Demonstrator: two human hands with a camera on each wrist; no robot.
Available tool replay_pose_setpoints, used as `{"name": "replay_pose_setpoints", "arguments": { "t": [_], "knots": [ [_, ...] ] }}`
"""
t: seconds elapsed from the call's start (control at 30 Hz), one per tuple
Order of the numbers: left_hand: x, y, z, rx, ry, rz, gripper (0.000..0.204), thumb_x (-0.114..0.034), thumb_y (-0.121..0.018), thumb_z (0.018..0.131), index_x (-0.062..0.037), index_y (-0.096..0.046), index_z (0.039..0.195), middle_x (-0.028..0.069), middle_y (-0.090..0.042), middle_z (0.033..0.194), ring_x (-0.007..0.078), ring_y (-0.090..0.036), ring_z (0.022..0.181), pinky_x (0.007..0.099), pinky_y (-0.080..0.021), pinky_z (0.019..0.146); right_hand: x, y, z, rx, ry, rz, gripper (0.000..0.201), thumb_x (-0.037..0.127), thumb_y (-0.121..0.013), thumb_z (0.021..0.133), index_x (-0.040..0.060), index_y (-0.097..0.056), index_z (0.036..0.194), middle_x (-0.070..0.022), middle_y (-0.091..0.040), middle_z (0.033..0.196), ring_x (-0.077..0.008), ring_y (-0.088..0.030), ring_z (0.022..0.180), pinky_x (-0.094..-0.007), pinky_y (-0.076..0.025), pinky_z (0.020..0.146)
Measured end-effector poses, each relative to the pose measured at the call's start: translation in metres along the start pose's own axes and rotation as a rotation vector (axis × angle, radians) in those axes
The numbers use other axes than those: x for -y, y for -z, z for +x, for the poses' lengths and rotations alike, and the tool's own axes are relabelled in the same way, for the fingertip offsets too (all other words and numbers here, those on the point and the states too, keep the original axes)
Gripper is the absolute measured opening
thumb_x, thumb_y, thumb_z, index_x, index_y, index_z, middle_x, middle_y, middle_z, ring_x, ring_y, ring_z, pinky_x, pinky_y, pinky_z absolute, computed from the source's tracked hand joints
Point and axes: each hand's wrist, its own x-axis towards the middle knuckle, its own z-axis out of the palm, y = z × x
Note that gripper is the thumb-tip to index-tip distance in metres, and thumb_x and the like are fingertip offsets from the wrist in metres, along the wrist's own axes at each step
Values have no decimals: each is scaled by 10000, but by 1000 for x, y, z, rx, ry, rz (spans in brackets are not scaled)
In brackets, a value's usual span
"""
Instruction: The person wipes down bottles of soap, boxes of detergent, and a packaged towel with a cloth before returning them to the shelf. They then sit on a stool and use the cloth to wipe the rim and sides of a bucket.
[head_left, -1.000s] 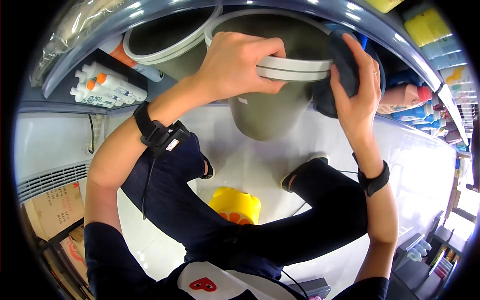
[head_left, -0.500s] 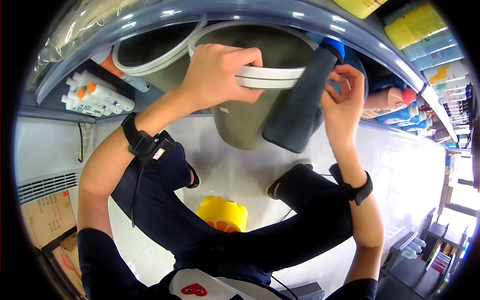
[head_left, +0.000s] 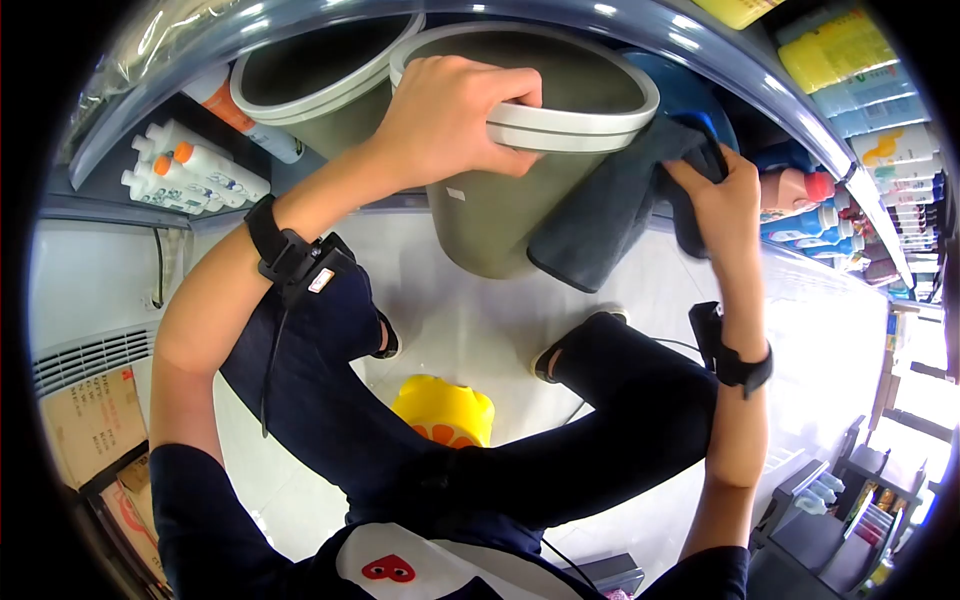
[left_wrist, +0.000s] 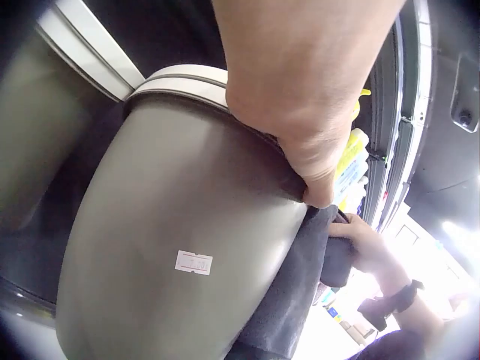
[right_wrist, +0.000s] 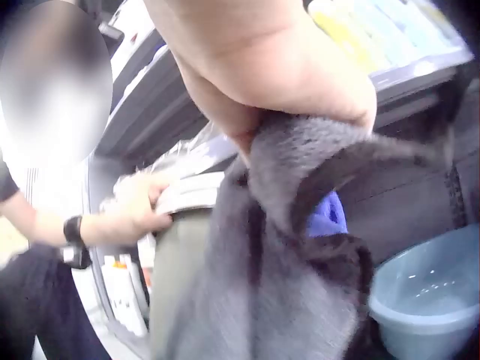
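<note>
Bin (head_left: 500, 215), grey-green with white rim, held tilted off the shelf edge (head_left: 760, 75), mouth up and away, long axis slanting down toward the person; left hand (head_left: 455, 115) clamped over the near rim, fingers curled inside. Cloth (head_left: 600, 225), dark grey, hangs against the bin's right flank, touching it; right hand (head_left: 715, 200) bunches its upper end just right of the rim, fingers closed round it. Second bin (head_left: 320, 85) stands behind-left; bottles (head_left: 190, 170) lie further left

cloth (head_left: 600, 220) right of bin (head_left: 510, 200), second bin (head_left: 320, 90) left
</note>
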Motion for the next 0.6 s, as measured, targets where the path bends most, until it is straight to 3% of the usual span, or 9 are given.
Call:
{"name": "replay_pose_setpoints", "arguments": {
  "t": [0.03, 0.1, 0.17, 0.27, 0.37, 0.4, 0.47, 0.5, 0.6],
  "knots": [
    [0, 1, 0, 15, 5, 8, 284, -188, -829, 637, -100, -613, 797, 44, -651, 677, 241, -610, 581, 328, -453, 550, 4, 9, -4, 118, -95, 63, 325, 143, -795, 752, -82, -709, 971, -134, -726, 886, -190, -682, 769, -291, -513, 707],
    [0, 3, -1, 37, 20, 29, 289, -198, -827, 634, -100, -609, 797, 44, -645, 670, 245, -608, 585, 333, -451, 552, 17, 22, -19, 267, -251, 490, 226, 62, -741, 812, -62, -711, 999, -94, -727, 910, -153, -681, 810, -270, -523, 763],
    [4, 1, -3, 8, 24, 23, 270, -248, -798, 633, -124, -609, 781, 28, -603, 623, 242, -597, 581, 356, -429, 542, 4, 35, -20, 351, -225, 636, 237, 61, -718, 838, -51, -701, 1047, -109, -732, 943, -172, -698, 831, -281, -536, 798],
    [5, -4, -4, -9, 24, -6, 256, -273, -777, 633, -139, -613, 778, 23, -582, 601, 238, -591, 580, 367, -420, 540, -5, 34, -25, 263, -159, 945, 251, 76, -655, 895, -48, -678, 1111, -116, -735, 1009, -197, -706, 921, -296, -535, 868],
    [3, -3, -3, 7, 25, -22, 254, -274, -768, 634, -139, -623, 792, 35, -588, 611, 248, -600, 593, 379, -428, 550, -10, 34, -18, 387, -69, 1319, 164, 65, -577, 968, 40, -683, 1090, -141, -717, 1143, -265, -684, 1087, -413, -515, 1013],
    [4, -4, -2, 6, 14, -45, 255, -274, -767, 634, -136, -624, 794, 38, -592, 615, 254, -601, 597, 383, -429, 551, -10, 29, -16, 417, -38, 1268, 176, 74, -531, 996, 77, -675, 1096, -131, -713, 1169, -277, -658, 1142, -446, -474, 1059],
    [5, 1, -4, 10, 16, -33, 258, -275, -764, 634, -131, -625, 796, 45, -597, 621, 267, -602, 601, 388, -430, 552, -11, 7, -12, 408, 45, 1105, 249, 104, -554, 990, 4, -644, 1199, -114, -687, 1210, -219, -618, 1167, -358, -419, 1063],
    [2, 1, -4, 21, 16, -17, 260, -276, -763, 635, -127, -624, 797, 48, -599, 624, 273, -602, 603, 391, -431, 553, -6, -8, -15, 303, 77, 966, 320, 117, -569, 981, -42, -621, 1255, -99, -675, 1216, -180, -613, 1139, -310, -414, 1034],
    [1, 3, -3, 21, 12, -7, 265, -224, -781, 623, -110, -628, 808, 59, -619, 660, 279, -597, 601, 372, -434, 550, -8, -23, -16, 281, 233, 677, 306, 40, -638, 934, -39, -635, 1230, -52, -660, 1147, -143, -579, 1075, -268, -386, 1013]
  ]
}}
